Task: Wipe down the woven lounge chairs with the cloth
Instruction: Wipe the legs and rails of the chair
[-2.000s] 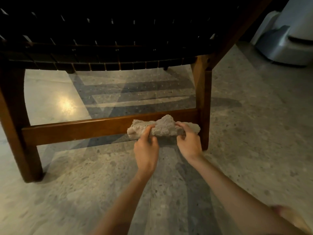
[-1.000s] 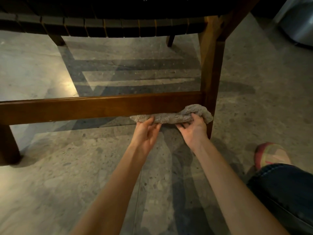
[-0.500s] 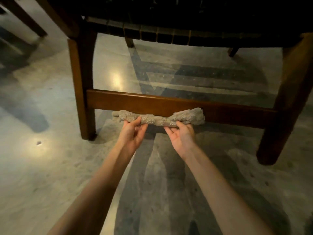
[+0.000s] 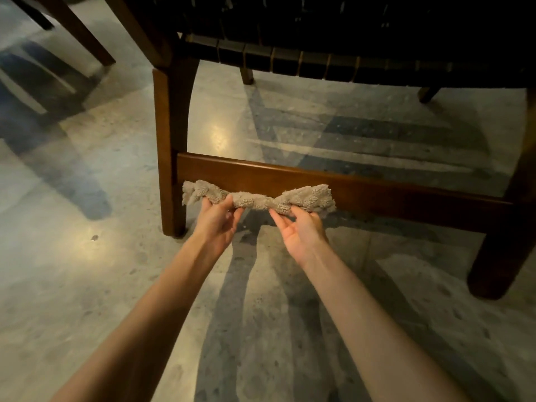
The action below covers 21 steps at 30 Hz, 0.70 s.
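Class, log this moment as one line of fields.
left hand: pinches twisted beige terry cloth | right hand: pinches cloth | cloth: against lower edge of brown wooden crossbar

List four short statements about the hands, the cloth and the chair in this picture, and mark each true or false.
1. Both the left hand and the right hand hold the cloth. True.
2. The cloth lies spread flat on the floor. False: it is bunched into a roll and held up against the lower wooden rail.
3. One end of the cloth reaches a chair leg. True.
4. The hands are wiping the woven seat. False: the seat is above them, and neither the hands nor the cloth touch it.
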Tool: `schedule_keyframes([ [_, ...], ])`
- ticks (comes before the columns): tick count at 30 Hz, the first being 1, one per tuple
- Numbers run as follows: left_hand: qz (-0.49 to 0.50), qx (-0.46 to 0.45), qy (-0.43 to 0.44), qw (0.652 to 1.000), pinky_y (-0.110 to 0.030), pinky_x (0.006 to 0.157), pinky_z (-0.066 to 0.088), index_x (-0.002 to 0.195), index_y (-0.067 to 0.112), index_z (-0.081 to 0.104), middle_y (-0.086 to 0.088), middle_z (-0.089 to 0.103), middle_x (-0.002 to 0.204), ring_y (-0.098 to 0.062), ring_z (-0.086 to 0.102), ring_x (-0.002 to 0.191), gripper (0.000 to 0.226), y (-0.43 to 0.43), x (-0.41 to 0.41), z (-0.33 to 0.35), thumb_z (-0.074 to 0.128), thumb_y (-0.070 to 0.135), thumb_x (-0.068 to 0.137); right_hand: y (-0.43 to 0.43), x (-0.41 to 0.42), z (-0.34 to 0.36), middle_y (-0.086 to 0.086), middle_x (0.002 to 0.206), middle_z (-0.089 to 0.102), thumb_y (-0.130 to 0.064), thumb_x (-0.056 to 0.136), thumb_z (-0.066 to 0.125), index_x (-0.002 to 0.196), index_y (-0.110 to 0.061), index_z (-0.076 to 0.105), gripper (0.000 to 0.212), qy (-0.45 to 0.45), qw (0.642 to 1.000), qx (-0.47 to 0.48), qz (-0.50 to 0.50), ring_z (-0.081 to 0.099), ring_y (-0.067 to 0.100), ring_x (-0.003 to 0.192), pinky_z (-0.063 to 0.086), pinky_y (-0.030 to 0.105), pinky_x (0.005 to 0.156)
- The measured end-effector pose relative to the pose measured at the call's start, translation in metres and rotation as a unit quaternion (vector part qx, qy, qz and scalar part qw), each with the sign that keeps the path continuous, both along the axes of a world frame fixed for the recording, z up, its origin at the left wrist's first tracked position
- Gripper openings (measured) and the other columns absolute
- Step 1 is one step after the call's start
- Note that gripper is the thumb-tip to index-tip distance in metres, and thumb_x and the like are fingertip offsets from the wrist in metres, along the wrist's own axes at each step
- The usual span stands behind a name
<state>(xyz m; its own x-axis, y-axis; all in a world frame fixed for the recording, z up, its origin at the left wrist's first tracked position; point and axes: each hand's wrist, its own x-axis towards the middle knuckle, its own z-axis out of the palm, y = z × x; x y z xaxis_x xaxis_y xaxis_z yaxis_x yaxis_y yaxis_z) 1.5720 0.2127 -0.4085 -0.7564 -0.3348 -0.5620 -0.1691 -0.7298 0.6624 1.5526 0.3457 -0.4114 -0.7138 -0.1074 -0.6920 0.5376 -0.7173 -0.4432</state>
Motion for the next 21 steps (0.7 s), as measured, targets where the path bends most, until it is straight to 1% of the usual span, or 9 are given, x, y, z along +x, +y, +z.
schedule_keyframes([
  [2, -0.021, 0.001, -0.009, 1.000, -0.023, 0.064, 0.056, 0.119, 0.024, 0.041, -0.013, 0.058, 0.108, -0.016, 0.063, 0.087, 0.037, 0.027, -0.001, 0.002, 0.045, -0.003, 0.095, 0.023, 0.000, -0.003, 0.018, 0.121, 0.056, 0.006, 0.096, 0.044, 0.131, -0.010, 0.044, 0.038, 0.002, 0.999, 0.031, -0.035, 0.053, 0.039, 0.121, 0.055, 0.042, 0.079],
  [4, -0.037, 0.015, -0.019, 0.999, -0.023, 0.063, 0.057, 0.123, 0.020, 0.041, -0.013, 0.057, 0.109, -0.018, 0.062, 0.090, 0.035, 0.057, -0.004, -0.002, 0.046, -0.001, 0.095, 0.051, 0.001, -0.005, 0.010, 0.102, 0.058, 0.005, 0.095, 0.046, 0.118, -0.014, 0.047, 0.029, 0.013, 0.995, 0.077, -0.070, 0.057, 0.035, 0.114, 0.057, 0.039, 0.071],
  [8, -0.106, 0.009, -0.005, 0.994, -0.031, 0.084, 0.055, 0.130, 0.010, 0.040, -0.022, 0.052, 0.123, -0.016, 0.060, 0.099, 0.038, 0.125, -0.006, -0.012, 0.047, -0.003, 0.094, 0.118, 0.002, -0.004, 0.003, 0.101, 0.055, 0.003, 0.094, 0.049, 0.100, -0.018, 0.048, 0.022, 0.024, 0.972, 0.187, -0.137, 0.057, 0.025, 0.099, 0.057, 0.036, 0.072],
  [10, -0.148, 0.015, -0.013, 0.989, -0.034, 0.088, 0.054, 0.116, 0.010, 0.044, -0.023, 0.050, 0.125, -0.016, 0.057, 0.102, 0.028, 0.161, -0.008, -0.014, 0.048, -0.005, 0.093, 0.154, 0.003, -0.002, 0.006, 0.108, 0.053, 0.004, 0.094, 0.049, 0.110, -0.015, 0.048, 0.026, 0.032, 0.962, 0.213, -0.167, 0.056, 0.024, 0.099, 0.056, 0.039, 0.077],
  [13, -0.161, 0.112, -0.011, 0.980, -0.034, 0.084, 0.054, 0.100, 0.010, 0.039, -0.022, 0.049, 0.117, -0.027, 0.057, 0.103, 0.022, 0.206, -0.016, -0.014, 0.044, -0.011, 0.092, 0.201, 0.000, 0.003, 0.003, 0.100, 0.053, 0.003, 0.095, 0.048, 0.124, -0.016, 0.047, 0.036, 0.033, 0.949, 0.246, -0.193, 0.057, 0.020, 0.091, 0.056, 0.036, 0.071],
  [15, -0.182, 0.152, -0.005, 0.972, -0.040, 0.096, 0.048, 0.107, 0.004, 0.038, -0.027, 0.047, 0.118, -0.033, 0.054, 0.112, 0.022, 0.230, -0.018, -0.015, 0.041, -0.012, 0.093, 0.226, -0.002, 0.005, 0.000, 0.093, 0.052, 0.003, 0.095, 0.048, 0.130, -0.013, 0.046, 0.039, 0.026, 0.940, 0.274, -0.202, 0.057, 0.018, 0.084, 0.056, 0.035, 0.070],
  [17, -0.216, 0.157, -0.013, 0.964, -0.036, 0.090, 0.051, 0.120, -0.005, 0.039, -0.030, 0.049, 0.123, -0.033, 0.055, 0.114, 0.027, 0.244, -0.019, -0.016, 0.042, -0.011, 0.094, 0.243, -0.003, 0.006, 0.001, 0.092, 0.055, 0.002, 0.096, 0.047, 0.132, -0.009, 0.046, 0.038, 0.029, 0.932, 0.306, -0.190, 0.059, 0.017, 0.078, 0.057, 0.035, 0.069],
  [19, -0.240, 0.155, -0.009, 0.958, -0.031, 0.079, 0.055, 0.113, -0.006, 0.045, -0.025, 0.057, 0.108, -0.027, 0.060, 0.100, 0.018, 0.248, -0.019, -0.012, 0.042, -0.009, 0.095, 0.251, -0.001, 0.005, 0.007, 0.104, 0.058, 0.001, 0.097, 0.046, 0.132, -0.006, 0.046, 0.036, 0.042, 0.927, 0.332, -0.169, 0.061, 0.017, 0.080, 0.057, 0.031, 0.063],
  [21, -0.241, 0.148, -0.010, 0.959, -0.035, 0.091, 0.051, 0.114, -0.002, 0.045, -0.020, 0.057, 0.100, -0.025, 0.060, 0.096, 0.019, 0.246, -0.018, -0.009, 0.043, -0.007, 0.095, 0.251, -0.001, 0.001, 0.014, 0.119, 0.056, -0.002, 0.098, 0.045, 0.133, -0.004, 0.046, 0.035, 0.045, 0.913, 0.376, -0.153, 0.061, 0.021, 0.089, 0.055, 0.024, 0.055],
])
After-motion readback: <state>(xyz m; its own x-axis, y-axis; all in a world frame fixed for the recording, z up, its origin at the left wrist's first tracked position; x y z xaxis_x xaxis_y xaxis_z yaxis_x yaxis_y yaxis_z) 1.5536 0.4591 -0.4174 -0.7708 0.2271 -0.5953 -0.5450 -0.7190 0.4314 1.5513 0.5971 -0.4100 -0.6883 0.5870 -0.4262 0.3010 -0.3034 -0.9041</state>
